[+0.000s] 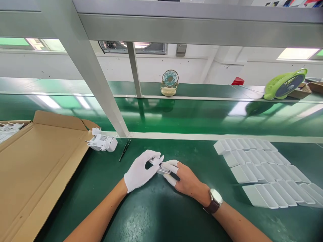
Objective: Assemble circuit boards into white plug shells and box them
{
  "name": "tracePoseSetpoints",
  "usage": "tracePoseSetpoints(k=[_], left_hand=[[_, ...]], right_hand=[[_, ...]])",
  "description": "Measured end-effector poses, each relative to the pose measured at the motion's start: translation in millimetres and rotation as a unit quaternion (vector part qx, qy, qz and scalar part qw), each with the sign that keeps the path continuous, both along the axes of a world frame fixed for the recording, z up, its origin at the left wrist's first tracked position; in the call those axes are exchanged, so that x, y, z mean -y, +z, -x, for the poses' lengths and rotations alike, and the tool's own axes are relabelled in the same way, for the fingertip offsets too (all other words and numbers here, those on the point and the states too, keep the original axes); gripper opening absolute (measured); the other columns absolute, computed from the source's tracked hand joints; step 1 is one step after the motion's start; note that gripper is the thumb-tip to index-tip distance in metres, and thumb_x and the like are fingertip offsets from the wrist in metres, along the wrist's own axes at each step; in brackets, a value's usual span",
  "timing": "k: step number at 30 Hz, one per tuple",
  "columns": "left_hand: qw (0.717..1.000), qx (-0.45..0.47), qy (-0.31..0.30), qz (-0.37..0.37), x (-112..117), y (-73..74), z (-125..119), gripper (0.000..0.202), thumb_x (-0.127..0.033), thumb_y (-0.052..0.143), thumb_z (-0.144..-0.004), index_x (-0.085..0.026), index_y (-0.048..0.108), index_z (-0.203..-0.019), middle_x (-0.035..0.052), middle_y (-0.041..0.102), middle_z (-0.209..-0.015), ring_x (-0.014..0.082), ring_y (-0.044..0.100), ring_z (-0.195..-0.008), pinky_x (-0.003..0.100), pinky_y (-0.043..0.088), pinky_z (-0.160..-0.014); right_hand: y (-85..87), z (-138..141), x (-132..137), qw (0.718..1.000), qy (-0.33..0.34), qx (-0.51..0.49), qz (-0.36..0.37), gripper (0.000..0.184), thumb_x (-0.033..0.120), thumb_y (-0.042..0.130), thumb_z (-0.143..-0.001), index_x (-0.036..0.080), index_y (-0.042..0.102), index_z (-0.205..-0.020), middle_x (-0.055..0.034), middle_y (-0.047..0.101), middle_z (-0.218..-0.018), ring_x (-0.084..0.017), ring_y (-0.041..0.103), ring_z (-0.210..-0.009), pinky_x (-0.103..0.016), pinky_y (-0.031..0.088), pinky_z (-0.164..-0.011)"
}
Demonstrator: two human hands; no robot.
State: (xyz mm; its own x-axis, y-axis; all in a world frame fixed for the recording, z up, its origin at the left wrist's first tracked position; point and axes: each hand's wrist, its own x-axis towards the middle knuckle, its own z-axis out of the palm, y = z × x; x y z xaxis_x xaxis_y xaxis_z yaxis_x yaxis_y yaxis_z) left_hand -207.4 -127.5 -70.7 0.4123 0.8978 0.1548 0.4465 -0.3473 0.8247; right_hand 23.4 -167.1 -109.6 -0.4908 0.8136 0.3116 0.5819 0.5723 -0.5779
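Note:
My left hand (142, 171), in a white glove, is closed around one end of a small white plastic part (163, 170) just above the green table. From the other side, my right hand (181, 176) pinches the same part, with white finger cots on its fingertips. Fingers cover much of the part, and a small dark detail shows in its middle. Left of my hands lie black tweezers (124, 150). Beyond them a white plastic assembly (103, 141) rests by the cardboard box.
An open cardboard box (42, 168) fills the left side. Several rows of white plastic trays (264, 173) stand on the right. A slanted metal post (101, 87) rises behind the tweezers. The back ledge holds a small fan (170, 82) and a green fan (285, 84).

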Motion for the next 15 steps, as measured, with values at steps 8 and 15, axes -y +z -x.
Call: tracePoseSetpoints(k=[8,15], left_hand=[[1.000,-0.011,-0.007,-0.009,-0.5,-2.5,1.2,0.034,-0.019,0.060,-0.090,-0.027,0.063,-0.122,0.0010,0.067,-0.117,0.0173,0.065,-0.106,0.033,0.053,-0.097],[0.999,0.002,0.011,0.038,-2.5,-9.3,-1.8,0.045,-0.020,0.060,-0.089,-0.028,0.056,-0.133,0.0031,0.065,-0.124,0.0190,0.064,-0.111,0.038,0.053,-0.101]], right_hand=[[-4.5,-8.5,2.2,0.998,-0.031,-0.026,0.051,0.055,0.038,0.065,-0.096,0.028,0.046,-0.146,-0.0110,0.060,-0.139,-0.026,0.065,-0.119,-0.042,0.056,-0.100],[-2.9,-1.0,-0.6,0.997,-0.007,-0.071,0.042,0.043,0.026,0.055,-0.100,0.033,0.055,-0.142,-0.0082,0.062,-0.134,-0.024,0.065,-0.114,-0.043,0.055,-0.099]])
